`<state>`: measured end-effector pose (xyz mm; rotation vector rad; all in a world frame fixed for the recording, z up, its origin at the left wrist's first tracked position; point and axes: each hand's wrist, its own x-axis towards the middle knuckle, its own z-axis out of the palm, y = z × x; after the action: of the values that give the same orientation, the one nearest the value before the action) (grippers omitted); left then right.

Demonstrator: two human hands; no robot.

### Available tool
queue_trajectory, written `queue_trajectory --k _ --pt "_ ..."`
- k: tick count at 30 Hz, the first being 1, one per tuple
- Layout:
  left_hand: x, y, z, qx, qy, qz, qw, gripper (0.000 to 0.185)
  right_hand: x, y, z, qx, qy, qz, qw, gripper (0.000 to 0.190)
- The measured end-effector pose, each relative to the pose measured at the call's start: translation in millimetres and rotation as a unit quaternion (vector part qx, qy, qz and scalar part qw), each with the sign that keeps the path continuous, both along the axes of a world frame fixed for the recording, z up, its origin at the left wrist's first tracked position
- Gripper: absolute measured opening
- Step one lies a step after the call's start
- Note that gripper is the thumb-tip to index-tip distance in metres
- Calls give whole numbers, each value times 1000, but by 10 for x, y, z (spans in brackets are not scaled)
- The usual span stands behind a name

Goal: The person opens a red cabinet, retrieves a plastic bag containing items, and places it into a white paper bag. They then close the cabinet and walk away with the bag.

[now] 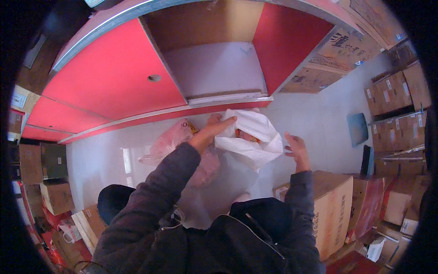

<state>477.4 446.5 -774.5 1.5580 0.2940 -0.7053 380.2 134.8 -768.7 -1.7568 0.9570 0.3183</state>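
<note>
In front of me on the floor stands a white woven-plastic bag [251,156], its mouth partly spread. Inside it, red and orange packaged goods [247,136] show through the gap; the rest of the contents is hidden. My left hand [216,126] grips the left rim of this bag, thumb over the edge. To the bag's right, my right hand [297,148] is held just apart from it, fingers spread and nothing in them. A pink translucent plastic bag [167,142] with printing lies left of the white one, partly covered by my left forearm. More pink plastic [207,169] shows below that forearm.
Beyond the bags runs a low red cabinet [116,72] with an open compartment [215,70]. Cardboard boxes are stacked at the right [388,96] and left [56,198]. A large carton [333,212] stands by my right arm. A blue plastic object [357,129] is on the right.
</note>
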Motion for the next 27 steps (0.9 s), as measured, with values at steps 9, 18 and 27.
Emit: queue_trajectory --k 9,18,27 --pt "-747 98 2 -266 17 -13 964 60 -74 749 289 -173 68 244 952 70" --pt "-663 -328 -2 -361 173 171 900 31 -25 647 -177 416 -175 -161 878 37" --pt "-339 -462 -409 -589 247 277 718 32 -33 498 -196 571 -246 -374 688 39"
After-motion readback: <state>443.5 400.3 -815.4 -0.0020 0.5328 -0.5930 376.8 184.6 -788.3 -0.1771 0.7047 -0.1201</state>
